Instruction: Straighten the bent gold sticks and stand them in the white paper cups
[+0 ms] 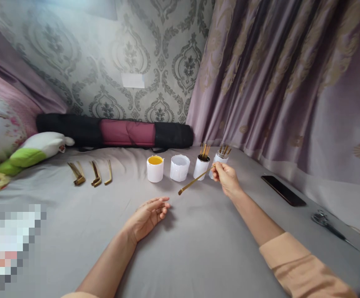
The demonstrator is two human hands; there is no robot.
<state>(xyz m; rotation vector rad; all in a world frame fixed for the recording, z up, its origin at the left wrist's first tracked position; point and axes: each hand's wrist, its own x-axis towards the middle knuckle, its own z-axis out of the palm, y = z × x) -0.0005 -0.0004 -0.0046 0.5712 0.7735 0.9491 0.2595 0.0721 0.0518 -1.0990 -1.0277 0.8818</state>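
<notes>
Your right grip (225,177) pinched the golden stick (195,181) by one end, bent tip down-left; left hand (150,216) held nothing. End-only hold could've let it swivel into the can (200,167) just left of the grip.

Stick (194,181) golden-brown; leftmost cup (155,171) white, yellow inside; wallpaper (161,66) grey damask; curtain (260,82) mauve, gold motifs.
</notes>
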